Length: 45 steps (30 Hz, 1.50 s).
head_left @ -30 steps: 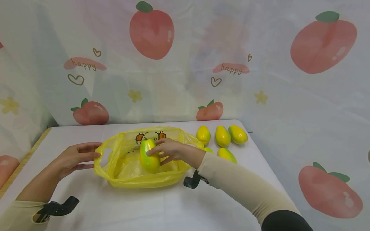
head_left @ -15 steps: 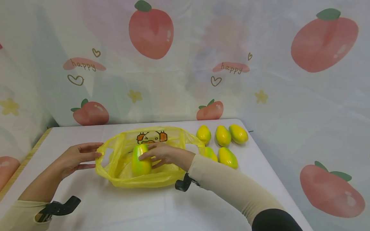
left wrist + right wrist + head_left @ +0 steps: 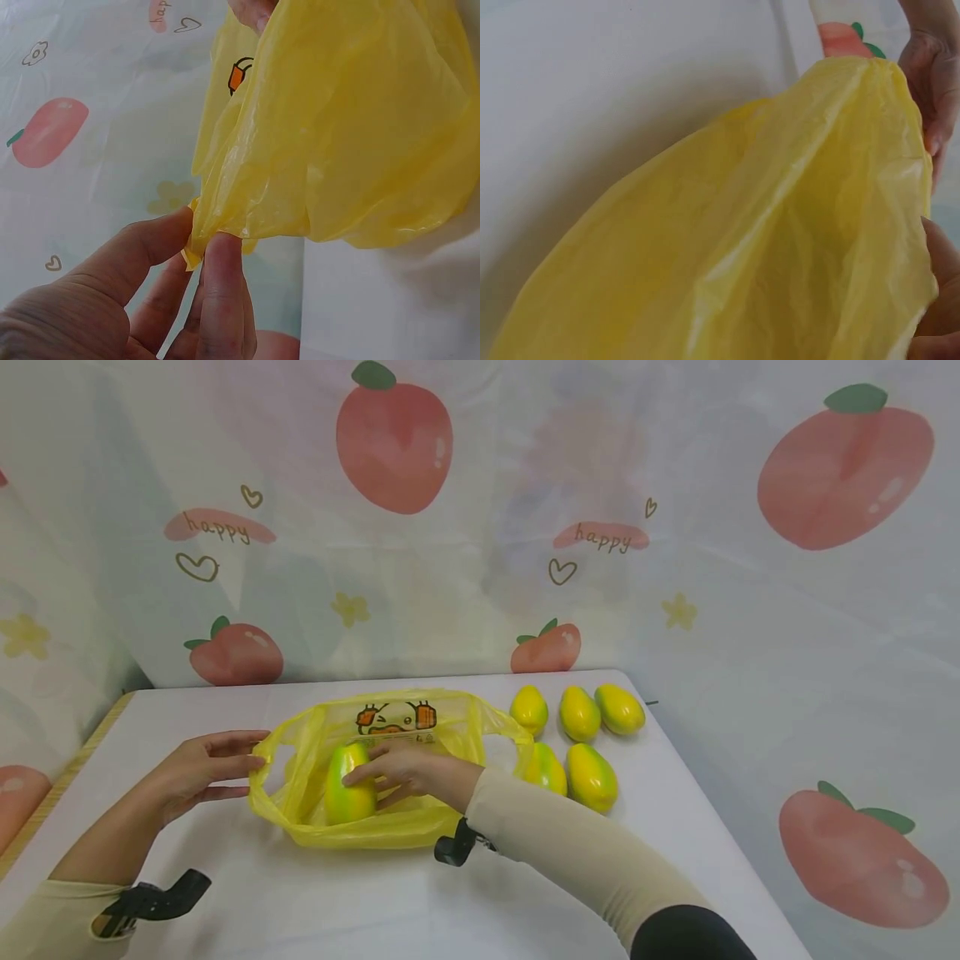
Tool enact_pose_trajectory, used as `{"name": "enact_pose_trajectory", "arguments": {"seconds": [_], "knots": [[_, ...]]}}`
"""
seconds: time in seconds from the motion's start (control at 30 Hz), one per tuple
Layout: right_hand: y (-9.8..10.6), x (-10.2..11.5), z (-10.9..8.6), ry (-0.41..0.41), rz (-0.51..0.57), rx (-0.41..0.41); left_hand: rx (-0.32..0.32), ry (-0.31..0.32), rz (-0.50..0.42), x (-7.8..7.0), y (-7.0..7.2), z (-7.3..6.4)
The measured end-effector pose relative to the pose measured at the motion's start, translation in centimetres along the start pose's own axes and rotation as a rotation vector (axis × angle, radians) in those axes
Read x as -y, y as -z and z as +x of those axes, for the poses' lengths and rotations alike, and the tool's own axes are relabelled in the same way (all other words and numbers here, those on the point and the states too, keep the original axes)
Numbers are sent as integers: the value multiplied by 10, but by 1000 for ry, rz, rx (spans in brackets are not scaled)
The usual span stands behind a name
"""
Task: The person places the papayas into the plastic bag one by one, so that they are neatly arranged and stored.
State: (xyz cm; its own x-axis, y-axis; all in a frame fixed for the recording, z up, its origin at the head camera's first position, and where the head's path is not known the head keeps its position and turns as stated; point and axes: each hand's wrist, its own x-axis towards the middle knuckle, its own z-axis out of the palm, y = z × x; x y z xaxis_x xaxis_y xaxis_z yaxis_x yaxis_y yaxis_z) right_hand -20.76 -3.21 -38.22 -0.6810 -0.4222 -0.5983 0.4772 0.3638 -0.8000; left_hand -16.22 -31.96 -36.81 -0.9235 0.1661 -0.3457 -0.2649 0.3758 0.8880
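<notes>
A yellow plastic bag (image 3: 420,838) with a cartoon face lies on the white table, its mouth spread toward me. My left hand (image 3: 197,773) pinches the handle at its left end; in the left wrist view the thumb and fingers of that hand (image 3: 112,281) grip the gathered plastic (image 3: 352,142). Inside the mouth, my right hand (image 3: 423,773) holds a green-yellow mango (image 3: 345,797) from its right side, standing roughly upright. In the right wrist view the bag (image 3: 705,240) covers most of the scene and hides the mango; only part of the right hand (image 3: 941,300) shows.
Several more mangoes lie at the right, beyond the bag: three at the back, including one near the table's far corner (image 3: 620,708), and two closer (image 3: 592,778), one partly behind the bag handle. A fruit-print cloth (image 3: 450,568) hangs behind the white table (image 3: 360,910).
My right hand has carried the mango left and slightly down, deeper into the bag's mouth. The left hand keeps its hold on the handle, almost still.
</notes>
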Motion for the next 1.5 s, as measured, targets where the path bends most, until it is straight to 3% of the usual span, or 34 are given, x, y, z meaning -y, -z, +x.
{"name": "enact_pose_trajectory", "arguments": {"seconds": [0.23, 0.57, 1.0, 1.3, 1.5], "knots": [[-7, -4, 6, -20, 22, -19, 7, 1, 3, 0, -2, 0], [-10, -9, 8, -24, -31, -37, 2, 2, 0, 1, -3, 1], [-12, -12, 10, -40, 20, -37, 1, 7, 14, -1, -4, 1], [-1, -9, 8, -47, 38, -2, -4, 7, 18, -2, -3, 0], [12, 0, -4, -13, 45, 48, 2, 1, 20, -2, -2, 0]]}}
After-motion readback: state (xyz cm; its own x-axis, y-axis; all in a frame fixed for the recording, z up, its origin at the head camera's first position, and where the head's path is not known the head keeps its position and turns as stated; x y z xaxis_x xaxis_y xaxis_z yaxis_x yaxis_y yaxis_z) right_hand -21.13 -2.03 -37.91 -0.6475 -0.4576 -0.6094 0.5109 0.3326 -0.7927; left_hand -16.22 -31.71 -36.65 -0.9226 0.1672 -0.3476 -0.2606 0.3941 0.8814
